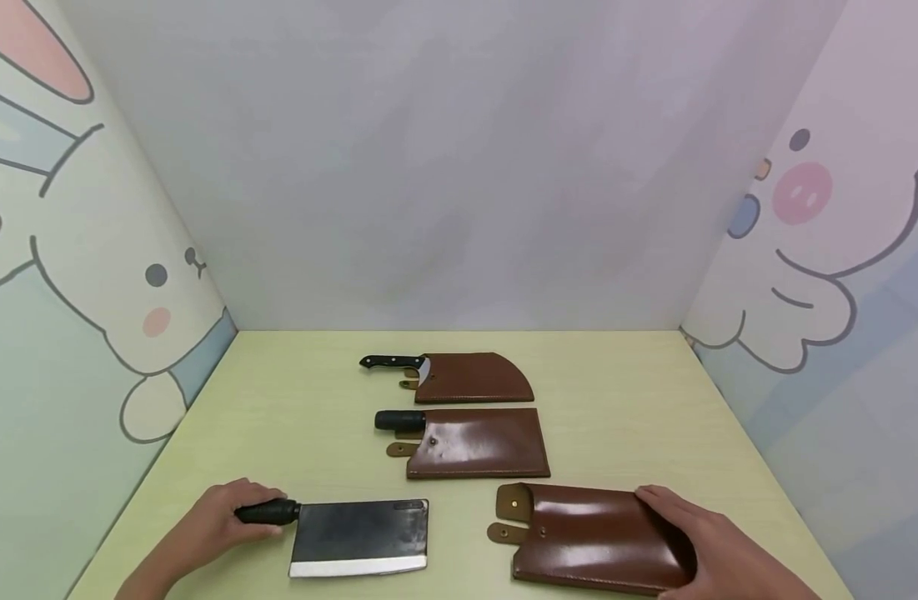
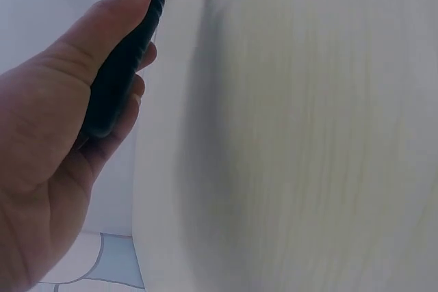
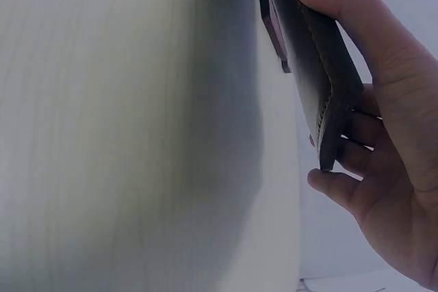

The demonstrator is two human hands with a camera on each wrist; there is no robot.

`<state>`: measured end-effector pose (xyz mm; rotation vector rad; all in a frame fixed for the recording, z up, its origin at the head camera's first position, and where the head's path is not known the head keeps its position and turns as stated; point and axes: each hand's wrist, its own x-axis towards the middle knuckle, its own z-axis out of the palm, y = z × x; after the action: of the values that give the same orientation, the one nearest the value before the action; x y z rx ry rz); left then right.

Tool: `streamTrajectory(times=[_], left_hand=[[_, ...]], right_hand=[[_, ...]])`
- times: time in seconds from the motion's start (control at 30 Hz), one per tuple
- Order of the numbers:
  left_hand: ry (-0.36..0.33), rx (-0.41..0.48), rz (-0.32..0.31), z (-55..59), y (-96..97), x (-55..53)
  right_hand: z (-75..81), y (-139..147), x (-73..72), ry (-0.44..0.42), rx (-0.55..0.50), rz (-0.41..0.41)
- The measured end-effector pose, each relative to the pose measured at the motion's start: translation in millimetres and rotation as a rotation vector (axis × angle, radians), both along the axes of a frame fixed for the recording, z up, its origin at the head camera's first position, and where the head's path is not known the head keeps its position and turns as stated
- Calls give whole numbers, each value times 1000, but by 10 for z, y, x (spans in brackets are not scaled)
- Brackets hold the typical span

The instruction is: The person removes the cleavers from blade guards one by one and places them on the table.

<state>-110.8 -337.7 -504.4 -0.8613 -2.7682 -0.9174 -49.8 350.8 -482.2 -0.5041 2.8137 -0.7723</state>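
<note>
My left hand (image 1: 222, 523) grips the black handle (image 1: 267, 512) of a cleaver (image 1: 359, 533), whose dark rectangular blade points right with its bright edge toward me. In the left wrist view the thumb lies along that handle (image 2: 120, 73) and the fingers wrap beneath. On the right, my right hand (image 1: 717, 542) holds the closed end of a brown leather knife sheath (image 1: 604, 537). Its open mouth and two snap straps face left, toward the blade, with a gap between them. The right wrist view shows thumb and fingers on either side of the sheath (image 3: 311, 52).
Behind lies a sheathed cleaver (image 1: 481, 442) with a black handle. Farther back is a curved brown sheath (image 1: 477, 377) holding a knife with a riveted black handle (image 1: 391, 362). Walls with cartoon animals flank the pale table (image 1: 301, 417), and a grey wall (image 1: 459, 167) stands behind.
</note>
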Motion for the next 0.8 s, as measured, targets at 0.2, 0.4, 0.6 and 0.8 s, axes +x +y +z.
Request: streamTrajectory(times=[0.2,0.4,0.6,0.8], left_hand=[[-18,-7,-12,21,-8,-17],[-39,-19,-2,10,-18,-50],[-80,-33,5,-33,-31,-72],[-149,-84,58,-57,-19,-81]], right_hand=[[15,28,13,-29,4,-15],[-28,70,-18,53,52,14],[-75,65,-48,87,105,35],[-108,66,-85,37,113,36]])
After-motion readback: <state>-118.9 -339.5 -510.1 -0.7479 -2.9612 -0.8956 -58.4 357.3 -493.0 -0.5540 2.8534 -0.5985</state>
